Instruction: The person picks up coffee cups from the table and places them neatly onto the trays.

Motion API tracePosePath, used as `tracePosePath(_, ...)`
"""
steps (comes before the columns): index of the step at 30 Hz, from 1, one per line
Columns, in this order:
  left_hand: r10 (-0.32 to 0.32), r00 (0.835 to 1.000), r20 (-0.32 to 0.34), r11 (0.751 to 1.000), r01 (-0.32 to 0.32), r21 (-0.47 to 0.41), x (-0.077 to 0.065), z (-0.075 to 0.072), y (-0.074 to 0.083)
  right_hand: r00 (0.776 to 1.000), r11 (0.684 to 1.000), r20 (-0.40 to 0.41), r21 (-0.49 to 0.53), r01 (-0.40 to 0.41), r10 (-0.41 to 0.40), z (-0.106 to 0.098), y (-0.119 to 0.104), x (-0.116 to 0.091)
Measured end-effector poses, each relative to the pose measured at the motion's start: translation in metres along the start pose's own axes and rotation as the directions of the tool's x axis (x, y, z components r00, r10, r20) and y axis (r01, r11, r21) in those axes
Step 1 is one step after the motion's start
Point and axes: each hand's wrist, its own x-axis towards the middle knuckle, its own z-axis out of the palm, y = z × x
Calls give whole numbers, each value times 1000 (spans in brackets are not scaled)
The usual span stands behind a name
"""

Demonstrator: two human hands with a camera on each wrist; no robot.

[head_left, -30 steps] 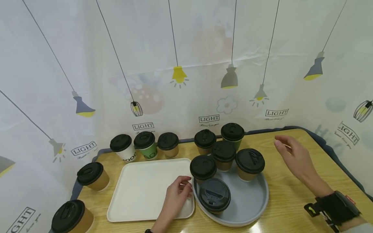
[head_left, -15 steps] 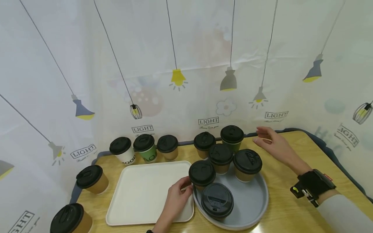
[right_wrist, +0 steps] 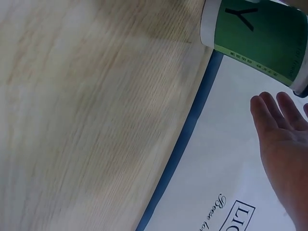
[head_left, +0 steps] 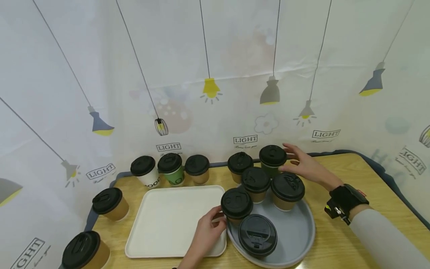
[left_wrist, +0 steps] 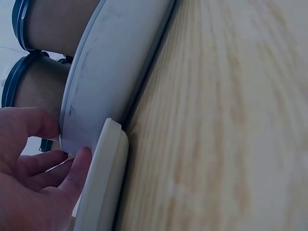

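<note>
My right hand (head_left: 304,164) reaches past the right side of a green paper cup with a black lid (head_left: 273,156), fingers extended behind it and thumb in front. In the right wrist view straight fingers (right_wrist: 284,113) show below that green cup, with a gap between. My left hand (head_left: 209,231) rests at the left rim of a grey round tray (head_left: 307,239), loosely bent, with fingertips against the tray's outer wall in the left wrist view. Just inside that rim stands a brown cup with a black lid (head_left: 236,203). A dark-lidded cup (head_left: 258,235) stands in front of it.
A white rectangular tray (head_left: 174,220) lies left of the round one. Behind it stand a white cup (head_left: 143,168), a green cup (head_left: 171,168) and a brown cup (head_left: 197,168). Two brown cups line the left edge. A printed curtain (head_left: 235,112) closes off the table's back.
My right hand has moved left from the table's right side to the green cup at the back. The left hand stays at the round tray's rim, while the front dark-lidded cup appears slightly farther right.
</note>
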Motion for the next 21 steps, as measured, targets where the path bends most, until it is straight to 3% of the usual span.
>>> tracePosePath(11,6,1000,3,1000,-6,10,-1,-1,0,998,997,54,70,-15,11,6,10,16)
tracePosePath(21,4,1000,19,1000,-4,12,2,-2,-1,1000,997,10,78,-7,6,16,13,26)
